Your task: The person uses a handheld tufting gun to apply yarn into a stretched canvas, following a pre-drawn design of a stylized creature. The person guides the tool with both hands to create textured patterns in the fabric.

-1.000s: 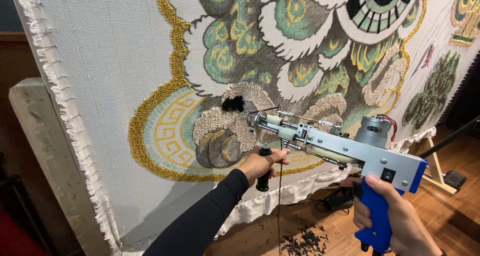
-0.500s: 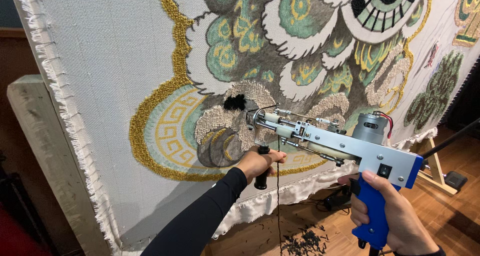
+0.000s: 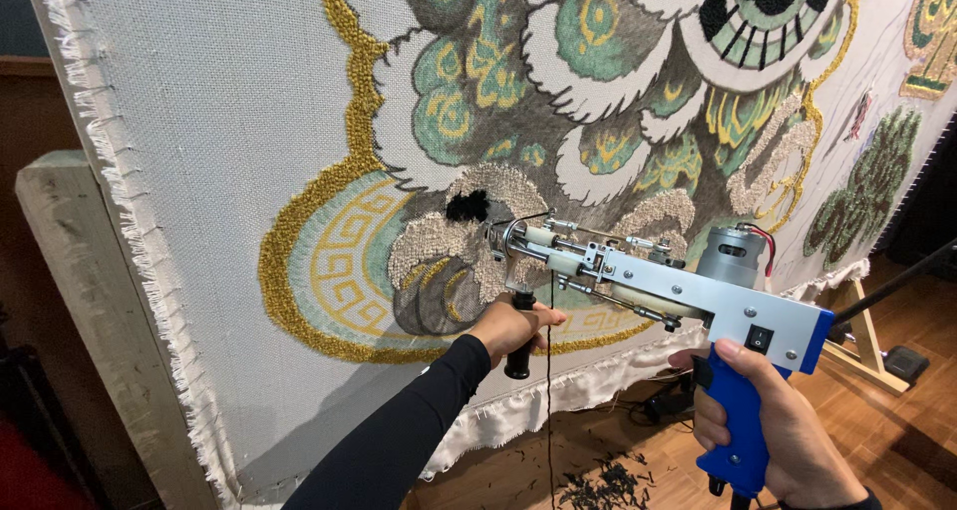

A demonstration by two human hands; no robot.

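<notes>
A tufting gun (image 3: 678,296) with a silver body and blue grip points at a large white cloth (image 3: 219,151) stretched upright on a frame. My right hand (image 3: 778,430) wraps the blue rear grip. My left hand (image 3: 513,326) grips the black front handle under the gun's nose. The gun's tip sits just right of a small black tufted patch (image 3: 467,207) inside a beige area. The cloth bears a tufted design in green, gold, grey and white. A dark yarn strand (image 3: 549,390) hangs down from the gun.
A pale wooden frame post (image 3: 90,301) stands at the left. Dark yarn scraps (image 3: 608,485) lie on the wooden floor below. A wooden frame foot (image 3: 867,340) and a black cable (image 3: 897,281) are at the right.
The gun and both hands have stayed at nearly the same spot on the cloth, shifting only slightly up and left. Both grips are unchanged.
</notes>
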